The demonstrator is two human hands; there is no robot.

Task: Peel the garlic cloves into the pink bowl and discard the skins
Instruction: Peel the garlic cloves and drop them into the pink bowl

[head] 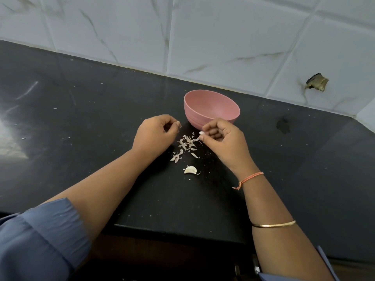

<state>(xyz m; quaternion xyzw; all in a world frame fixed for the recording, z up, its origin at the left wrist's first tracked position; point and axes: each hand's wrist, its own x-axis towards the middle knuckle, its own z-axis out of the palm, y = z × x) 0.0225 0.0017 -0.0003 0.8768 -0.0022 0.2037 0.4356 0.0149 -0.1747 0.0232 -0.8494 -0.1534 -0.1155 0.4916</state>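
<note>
The pink bowl (213, 107) stands on the black counter (101, 102) near the tiled wall; I cannot see anything inside it. My right hand (225, 140) hovers just in front of the bowl, fingers curled, pinching a small white garlic clove (201, 133) at its fingertips. My left hand (156, 134) is to the left of the bowl with its fingers curled and thumb against forefinger; nothing shows in it. Between the hands lies a loose pile of garlic skins (187, 144). One unpeeled garlic clove (190, 170) lies on the counter nearer to me.
The tiled wall (223, 47) runs behind the counter, with a broken hole (316, 82) at the right. A dark stain (283, 125) marks the counter right of the bowl. The counter's front edge (178, 230) is close to my body.
</note>
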